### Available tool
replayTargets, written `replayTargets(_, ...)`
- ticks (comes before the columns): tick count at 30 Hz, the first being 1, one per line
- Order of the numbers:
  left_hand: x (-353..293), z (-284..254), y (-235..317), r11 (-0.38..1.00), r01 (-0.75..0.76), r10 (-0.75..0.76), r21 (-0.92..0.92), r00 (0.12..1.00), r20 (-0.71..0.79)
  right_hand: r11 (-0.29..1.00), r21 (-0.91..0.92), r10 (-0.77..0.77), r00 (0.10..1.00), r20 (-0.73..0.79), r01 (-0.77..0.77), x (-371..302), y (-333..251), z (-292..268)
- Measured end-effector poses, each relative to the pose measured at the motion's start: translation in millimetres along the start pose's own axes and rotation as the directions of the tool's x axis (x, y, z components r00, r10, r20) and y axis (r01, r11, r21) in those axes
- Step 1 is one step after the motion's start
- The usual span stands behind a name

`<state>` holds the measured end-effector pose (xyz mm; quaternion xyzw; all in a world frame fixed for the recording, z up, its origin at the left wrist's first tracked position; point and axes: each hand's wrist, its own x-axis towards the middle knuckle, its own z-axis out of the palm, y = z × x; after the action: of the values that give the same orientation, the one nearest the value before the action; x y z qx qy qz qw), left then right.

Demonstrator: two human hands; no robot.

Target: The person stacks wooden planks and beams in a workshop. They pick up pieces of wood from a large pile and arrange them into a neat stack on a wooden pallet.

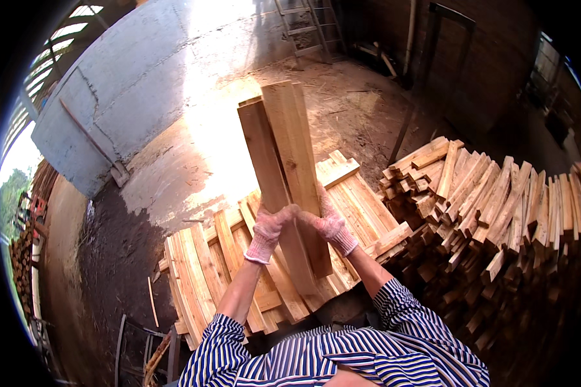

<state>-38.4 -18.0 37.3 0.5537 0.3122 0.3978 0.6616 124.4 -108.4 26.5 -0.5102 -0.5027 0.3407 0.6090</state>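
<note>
In front of me a bundle of a few long wooden boards (295, 138) stands tilted on end, gripped between both hands. My left hand (272, 227), in a pinkish work glove, is closed around the bundle's left side. On its right side my right hand (329, 224), gloved the same way, holds it, and the thumbs come together across the near face. The fingers behind the boards are hidden. Beneath lies a low layer of pale boards (195, 267) set side by side, with a crosswise piece (337, 173) along its far side.
A large pile of cut wooden pieces (497, 200) rises at the right. A shovel (118, 173) leans against the grey concrete wall (142, 77) at the far left. Wooden ladders (303, 29) stand at the back. Metal bars (121, 348) lie at the lower left.
</note>
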Motion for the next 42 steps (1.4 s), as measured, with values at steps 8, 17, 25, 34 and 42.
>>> replayTargets(8, 41.8, 73.4, -63.8, 0.895, 0.373, -0.421, -0.246, 0.889, -0.182, 0.779, -0.512, 0.417, 0.909, -0.008, -0.361, 34.3, 30.6, -81.1)
replayTargets(17, 76.8, 65.8, -177.0, 0.262, 0.332, -0.04, 0.906, 0.942, -0.333, 0.405, -0.555, 0.739, 0.618, -0.27, -0.727, -21.6, 103.5, -132.8)
replayTargets(25, 129.0, 39.0, -272.8, -0.497, 0.321, 0.671, 0.806, 0.732, 0.122, 0.551, -0.525, 0.444, 0.761, -0.473, -0.648, -155.8, 50.7, -187.1)
replayTargets(34, 14.0, 425.4, -166.9, 0.977, -0.054, -0.067, 0.204, 0.837, 0.542, 0.536, -0.43, -0.152, 0.418, -0.896, -0.727, -306.8, -30.7, -308.2)
replayTargets(42, -64.0, 708.5, -157.7, 0.642, -0.46, -0.262, 0.613, 0.62, 0.74, 0.107, -0.275, -0.295, 0.234, -0.926, -0.955, -333.1, -59.3, -418.5)
